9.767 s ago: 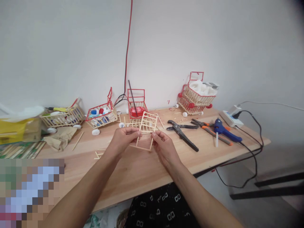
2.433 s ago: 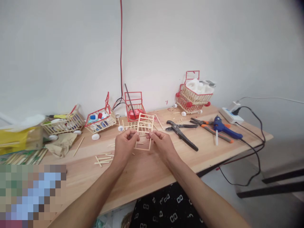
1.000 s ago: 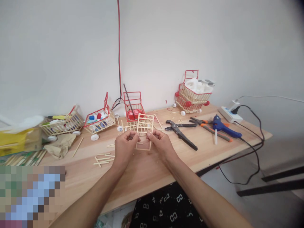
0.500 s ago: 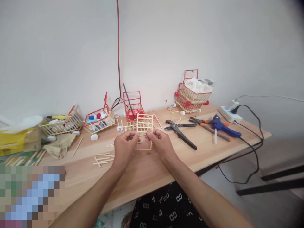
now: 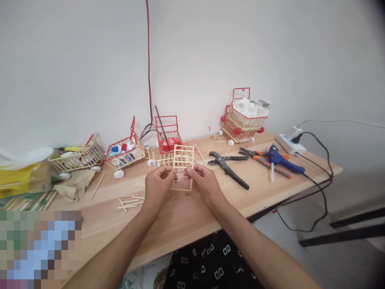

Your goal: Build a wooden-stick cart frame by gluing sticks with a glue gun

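Note:
Both hands hold a small lattice frame of thin wooden sticks [image 5: 183, 158] above the wooden table [image 5: 186, 212]. My left hand [image 5: 158, 186] pinches its lower left side with thumb and fingers closed. My right hand [image 5: 203, 182] pinches its lower right side the same way. The frame stands nearly upright between the hands, with a grid of cross sticks on top and an open rectangle below. Loose short sticks [image 5: 129, 200] lie on the table left of my left hand.
Stick-built carts stand along the wall: one at left [image 5: 76, 156], a red-rimmed one [image 5: 124, 148], one with a red bowl [image 5: 168, 140], stacked ones [image 5: 245, 118]. Black pliers [image 5: 228, 168], orange-handled pliers [image 5: 255, 156], a blue glue gun [image 5: 281, 160] and a power strip [image 5: 290, 144] lie right.
The hands and frame have stayed almost still over the last second. Since ten seconds ago the frame was turned more upright and several loose sticks appeared at left.

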Demonstrator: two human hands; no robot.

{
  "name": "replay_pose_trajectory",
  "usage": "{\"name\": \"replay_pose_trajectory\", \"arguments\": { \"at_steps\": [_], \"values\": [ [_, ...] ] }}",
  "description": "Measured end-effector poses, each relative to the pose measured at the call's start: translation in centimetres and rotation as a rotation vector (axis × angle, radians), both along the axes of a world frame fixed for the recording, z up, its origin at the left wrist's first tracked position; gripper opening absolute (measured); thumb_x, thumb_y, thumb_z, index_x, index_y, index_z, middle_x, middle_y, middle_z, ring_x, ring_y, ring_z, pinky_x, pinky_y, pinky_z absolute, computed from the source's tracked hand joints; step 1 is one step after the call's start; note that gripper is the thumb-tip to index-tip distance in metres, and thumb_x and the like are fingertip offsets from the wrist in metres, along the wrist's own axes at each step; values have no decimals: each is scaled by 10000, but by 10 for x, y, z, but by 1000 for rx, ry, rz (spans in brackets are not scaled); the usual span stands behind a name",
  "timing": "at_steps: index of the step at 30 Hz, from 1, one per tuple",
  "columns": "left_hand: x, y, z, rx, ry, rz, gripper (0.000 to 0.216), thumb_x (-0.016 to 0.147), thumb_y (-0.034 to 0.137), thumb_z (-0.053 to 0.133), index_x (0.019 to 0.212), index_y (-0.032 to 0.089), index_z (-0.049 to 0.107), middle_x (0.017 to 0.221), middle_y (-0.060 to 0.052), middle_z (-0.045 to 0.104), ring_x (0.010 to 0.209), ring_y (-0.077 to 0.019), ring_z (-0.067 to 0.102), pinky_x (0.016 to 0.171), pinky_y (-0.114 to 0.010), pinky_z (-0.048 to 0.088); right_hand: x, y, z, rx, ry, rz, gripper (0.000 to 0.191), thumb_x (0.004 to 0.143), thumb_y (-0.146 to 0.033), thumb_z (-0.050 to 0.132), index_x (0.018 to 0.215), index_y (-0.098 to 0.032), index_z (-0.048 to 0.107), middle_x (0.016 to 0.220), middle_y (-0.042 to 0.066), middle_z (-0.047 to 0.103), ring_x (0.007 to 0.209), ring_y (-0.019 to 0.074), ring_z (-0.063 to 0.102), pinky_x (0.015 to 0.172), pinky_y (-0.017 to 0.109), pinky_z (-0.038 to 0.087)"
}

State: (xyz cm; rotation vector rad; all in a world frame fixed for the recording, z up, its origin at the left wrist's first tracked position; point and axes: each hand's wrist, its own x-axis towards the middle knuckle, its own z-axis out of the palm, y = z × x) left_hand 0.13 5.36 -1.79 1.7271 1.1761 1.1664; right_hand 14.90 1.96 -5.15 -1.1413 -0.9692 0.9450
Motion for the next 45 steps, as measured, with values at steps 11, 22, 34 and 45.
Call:
{"name": "replay_pose_trajectory", "arguments": {
  "at_steps": [11,22,34,45],
  "values": [
    [-2,5,-5,-33,-65,-66,223,764,355,648,837,152,700,639,7,662,604,-135,593,608,-235,441,0,-1,3,34,5,-17,195,761,-358,653,686,-183,609,710,-1,657,709,145,583,702,255,402],
    [-3,2,0,-19,-26,-42,215,758,346,651,790,144,716,680,-18,699,659,-157,618,646,-249,453,0,0,3,35,-6,-8,205,762,-364,654,682,-182,606,715,2,663,703,145,585,698,256,406],
    [-2,-2,3,-186,-192,-79,232,719,375,691,719,143,699,678,-20,670,673,-146,591,698,-254,435,1,-2,4,31,-18,-7,213,787,-385,638,739,-181,672,766,21,701,722,150,590,724,268,428],
    [-4,2,0,-174,-213,-88,226,723,369,693,691,146,691,667,-21,667,665,-138,562,683,-248,416,3,-4,3,81,-40,-18,246,822,-402,611,819,-193,742,828,41,737,743,164,602,765,297,449]
  ]
}}
